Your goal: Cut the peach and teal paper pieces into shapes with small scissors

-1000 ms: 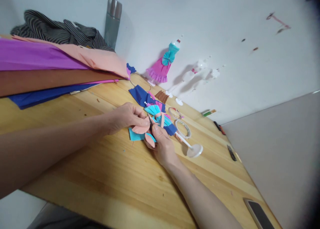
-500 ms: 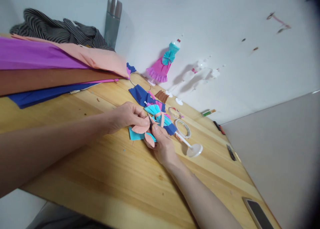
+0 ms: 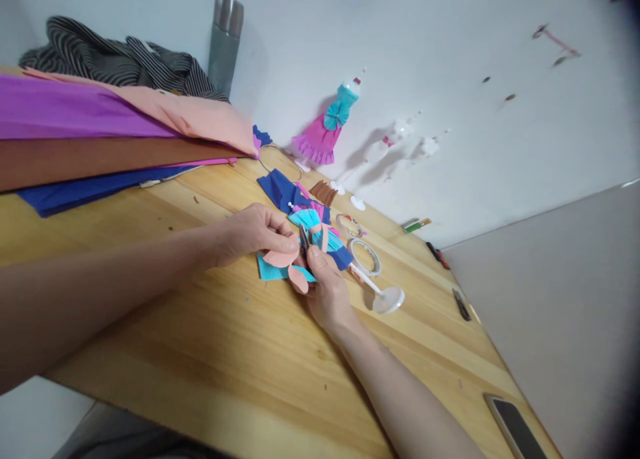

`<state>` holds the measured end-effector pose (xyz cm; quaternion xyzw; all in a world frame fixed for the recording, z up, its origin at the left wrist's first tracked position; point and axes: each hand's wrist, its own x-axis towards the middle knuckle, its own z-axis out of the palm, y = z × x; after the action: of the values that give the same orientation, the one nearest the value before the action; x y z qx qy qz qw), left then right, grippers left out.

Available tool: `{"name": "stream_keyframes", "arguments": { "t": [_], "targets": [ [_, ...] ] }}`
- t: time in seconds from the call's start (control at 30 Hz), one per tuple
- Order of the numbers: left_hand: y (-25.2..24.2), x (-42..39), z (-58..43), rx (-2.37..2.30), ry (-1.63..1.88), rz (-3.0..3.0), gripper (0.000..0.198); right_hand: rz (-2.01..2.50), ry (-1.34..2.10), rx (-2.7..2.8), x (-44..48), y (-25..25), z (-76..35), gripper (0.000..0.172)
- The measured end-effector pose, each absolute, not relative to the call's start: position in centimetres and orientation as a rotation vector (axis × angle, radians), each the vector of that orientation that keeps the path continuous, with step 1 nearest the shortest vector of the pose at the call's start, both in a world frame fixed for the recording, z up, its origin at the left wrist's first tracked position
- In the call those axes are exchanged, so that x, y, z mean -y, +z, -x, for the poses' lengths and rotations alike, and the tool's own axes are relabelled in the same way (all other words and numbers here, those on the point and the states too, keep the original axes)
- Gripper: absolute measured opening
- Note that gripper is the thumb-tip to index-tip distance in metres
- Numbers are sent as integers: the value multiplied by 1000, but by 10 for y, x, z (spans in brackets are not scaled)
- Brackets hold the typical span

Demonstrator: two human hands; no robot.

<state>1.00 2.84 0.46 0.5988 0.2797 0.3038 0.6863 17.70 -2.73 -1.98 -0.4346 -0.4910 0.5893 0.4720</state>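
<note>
My left hand [image 3: 267,235] pinches a peach crepe paper piece [image 3: 278,257] with a rounded edge. Small dark-bladed scissors [image 3: 304,241] are in my right hand [image 3: 325,279], which is closed round them; their handles are hidden by the fingers. A peach flap [image 3: 299,280] hangs between the hands, with turquoise paper [image 3: 273,269] just below. Behind the fingers lies a small mannequin dressed in turquoise and blue paper [image 3: 327,241], its white stand [image 3: 389,300] pointing right.
Folded paper sheets [image 3: 90,112] fill the left, near a striped cloth [image 3: 115,59] and a flask [image 3: 225,45]. A dressed mannequin [image 3: 327,125] and bare white ones [image 3: 400,131] stand along the wall. Tape rolls [image 3: 365,257], a cutter [image 3: 461,305] and a phone [image 3: 515,425] lie on the right.
The scissors' blades have shifted slightly and point more upward, away from the peach paper's edge. My left hand has hardly moved.
</note>
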Motion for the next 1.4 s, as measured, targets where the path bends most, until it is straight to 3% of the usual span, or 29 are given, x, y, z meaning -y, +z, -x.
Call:
{"name": "stream_keyframes", "arguments": {
  "t": [0.2, 0.43, 1.13, 1.4],
  "targets": [
    [0, -29, -9, -557, 637, -1327, 22, 955, 1321, 1187, 23, -6, -182, 42],
    [2, -28, -9, -626, 611, -1362, 21, 1125, 1137, 1356, 21, 3, -184, 20],
    [5, -17, -14, -682, 528, -1539, 18, 1370, 428, 1940, 31, 15, -182, 18],
    [7, -17, -15, -628, 570, -1504, 18, 1326, 533, 1825, 30, 17, -180, 17]
  ]
}}
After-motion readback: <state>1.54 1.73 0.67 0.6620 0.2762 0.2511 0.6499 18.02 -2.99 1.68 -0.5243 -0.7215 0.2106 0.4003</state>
